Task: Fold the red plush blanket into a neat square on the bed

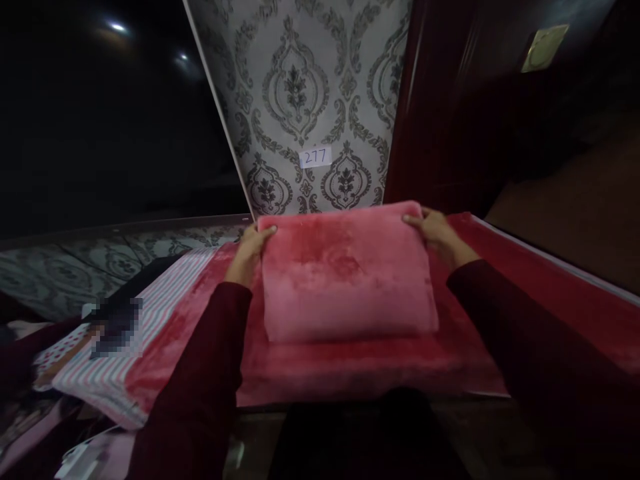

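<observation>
A folded pink and red plush blanket point(345, 273) is in front of me, its upper edge raised toward the wall. My left hand point(250, 247) grips its upper left corner, the thumb over the front face and the other fingers hidden behind. At the upper right corner my right hand point(437, 233) holds it the same way, thumb on the front. Beneath it spreads a red plush cover point(475, 327). Whether the folded piece's lower edge touches that cover I cannot tell.
A striped cloth point(175, 287) lies to the left, with a blurred-out patch point(117, 327) on it. Patterned wallpaper point(295, 80) with a paper label point(316, 157) marked 277 rises behind. A large black screen point(100, 133) stands left, a dark red door point(450, 100) right.
</observation>
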Tool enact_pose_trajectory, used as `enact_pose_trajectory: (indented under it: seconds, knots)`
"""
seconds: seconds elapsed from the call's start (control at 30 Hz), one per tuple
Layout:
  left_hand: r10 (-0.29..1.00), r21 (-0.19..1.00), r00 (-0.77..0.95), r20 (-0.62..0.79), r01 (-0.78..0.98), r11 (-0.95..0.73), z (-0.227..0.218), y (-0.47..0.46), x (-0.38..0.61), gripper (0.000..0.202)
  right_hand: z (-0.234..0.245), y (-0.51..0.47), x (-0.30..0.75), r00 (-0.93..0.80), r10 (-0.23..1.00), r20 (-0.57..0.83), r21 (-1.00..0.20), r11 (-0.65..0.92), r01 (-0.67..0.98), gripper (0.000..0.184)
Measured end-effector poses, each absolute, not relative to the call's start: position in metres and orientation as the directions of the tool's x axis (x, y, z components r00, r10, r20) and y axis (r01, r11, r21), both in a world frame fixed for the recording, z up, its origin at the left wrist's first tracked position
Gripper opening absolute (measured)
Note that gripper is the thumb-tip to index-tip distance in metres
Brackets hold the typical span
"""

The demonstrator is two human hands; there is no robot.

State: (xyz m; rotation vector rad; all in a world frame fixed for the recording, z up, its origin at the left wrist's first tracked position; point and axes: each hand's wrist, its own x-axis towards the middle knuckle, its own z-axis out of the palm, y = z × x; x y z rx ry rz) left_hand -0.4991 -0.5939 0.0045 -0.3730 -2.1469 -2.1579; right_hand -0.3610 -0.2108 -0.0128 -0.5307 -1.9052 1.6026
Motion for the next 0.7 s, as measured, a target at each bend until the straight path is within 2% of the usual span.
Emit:
enact_pose_trajectory:
  seconds: [0.1,0.17,0.27,0.37,0.47,0.57,0.7]
  knots:
    - [0.115,0.816,-0.814,0.569,0.576,0.039,0.051,-0.609,-0.501,0.037,0.031,-0.198,-0.349,-0.645,0.584,0.493,-0.867,0.395,-0.305,0.052]
    - [0.147,0.68,-0.697,0.702,0.717,0.152,0.062,-0.623,-0.492,0.04,0.035,-0.191,-0.333,-0.567,0.5,0.654,-0.747,0.544,-0.381,0.055]
    - [0.292,0.491,-0.587,0.755,0.802,0.341,0.033,-0.648,-0.471,0.04,-0.007,-0.185,-0.3,-0.516,0.398,0.758,-0.612,0.707,-0.354,0.042]
    - [0.48,0.352,-0.564,0.672,0.813,0.464,-0.044,-0.672,-0.445,0.028,-0.094,-0.191,-0.264,-0.563,0.271,0.78,-0.51,0.798,-0.322,0.032]
    - [0.621,0.355,-0.598,0.507,0.801,0.481,-0.125,-0.689,-0.418,0.023,-0.177,-0.206,-0.233,-0.683,0.193,0.704,-0.516,0.8,-0.306,0.027]
    - [0.565,0.421,-0.67,0.482,0.742,0.521,-0.17,-0.695,-0.399,0.033,-0.22,-0.218,-0.219,-0.713,0.214,0.668,-0.558,0.778,-0.289,0.027]
    - [0.447,0.567,-0.757,0.477,0.654,0.501,-0.174,-0.694,-0.392,0.036,-0.222,-0.215,-0.215,-0.736,0.35,0.579,-0.701,0.675,-0.23,0.026]
